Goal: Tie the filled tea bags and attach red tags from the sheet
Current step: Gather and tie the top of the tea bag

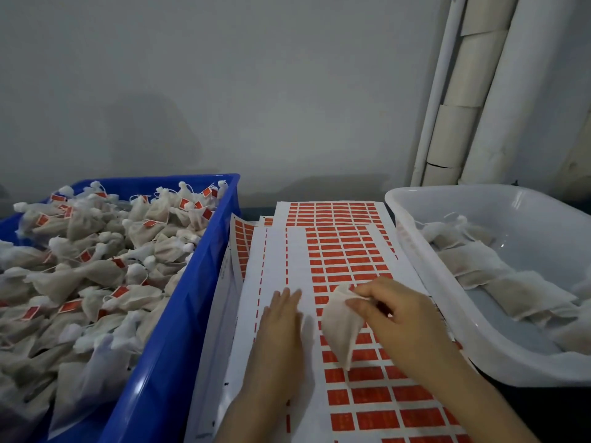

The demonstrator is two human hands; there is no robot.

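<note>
Head view, looking down at the work. Blue bin (179, 314) on the left, heaped with tied bags (96, 266), many of them carrying red tags on strings. White tub (415, 251) on the right holds flat, untied bags (499, 282), a thinner layer. Between the two lie overlapping sheets (278, 251) of red tags (351, 254); the left columns of the top sheet look stripped to bare white backing, red rows remaining toward the right.

Right hand (396, 318) holds one bag (340, 324) above the sheet, fingers (358, 303) curled and pinching the bag near its upper edge, the filled body hanging down and toward the wearer. Left hand (281, 321) rests flat on the bare backing just left of the bag, fingers straight, holding nothing, apparently steadying the sheet.

Step in hand, as I judge it: closing this bag before tagging. No drawstring can be made out here; too small and blurred.

To do it well:
- Settle the filling low so the neck gathers clean.
- Pull the string snug, enough to bunch the top into a tuft as on the bags in the blue bin.
- Keep the left hand pressing the sheet when a tag is peeled, so that the backing stays down.
- Take the nearest remaining tag along the stripped edge.
- Fold the tag over the string end, edges aligned.
</note>
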